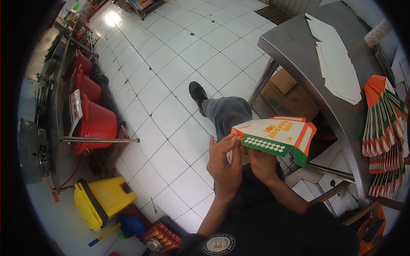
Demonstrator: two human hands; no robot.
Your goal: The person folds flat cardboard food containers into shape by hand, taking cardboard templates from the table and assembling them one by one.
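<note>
A printed cardboard box (273, 133) in white, orange and green is held above my lap, its flaps at the right end standing out. My left hand (225, 164) pinches the box's left end between thumb and fingers. Beneath the box, my right hand (261, 164) grips its lower side, with its fingers partly hidden by the cardboard. To the right, flat white cardboard sheets (337, 64) lie on the metal table (294, 38). Folded printed boxes (378, 123) are stacked in a fan along the table's right side.
Red buckets (99, 121) stand under a metal counter at the left. A yellow bin (104, 198), a blue dustpan (131, 225) and a tray of eggs (164, 236) are at the lower left. Cardboard (282, 96) sits beneath the table.
</note>
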